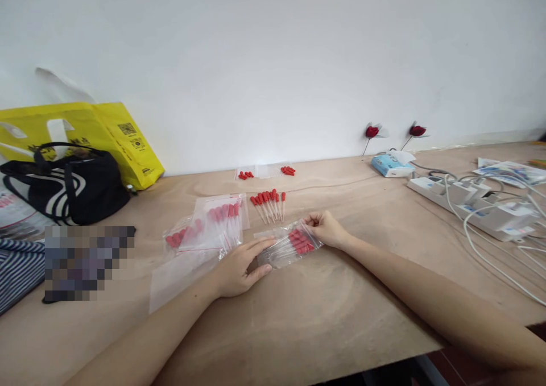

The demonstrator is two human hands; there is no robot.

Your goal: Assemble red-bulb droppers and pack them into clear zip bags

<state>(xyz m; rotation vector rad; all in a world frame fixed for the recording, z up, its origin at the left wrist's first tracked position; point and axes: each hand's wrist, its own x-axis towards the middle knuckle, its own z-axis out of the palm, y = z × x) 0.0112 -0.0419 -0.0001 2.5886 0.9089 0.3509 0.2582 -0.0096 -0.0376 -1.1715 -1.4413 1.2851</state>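
Observation:
A clear zip bag (281,253) with several red-bulbed droppers (301,241) in it lies at a slant on the table between my hands. My right hand (326,229) pinches its right end, near the bulbs. At the left end, my left hand (241,265) holds the bag with its fingers along the upper edge and its thumb by the lower edge. Just beyond, several loose droppers (269,205) lie side by side, red bulbs pointing away from me. Left of them are filled bags (217,218) of droppers, partly overlapping other plastic bags (168,281).
Another bag with red bulbs (288,171) lies by the wall. To the left are a yellow bag (123,147), a black handbag (85,187) and striped cloth (19,269). On the right, a tissue pack (390,167) and power strips (460,195) with trailing cables.

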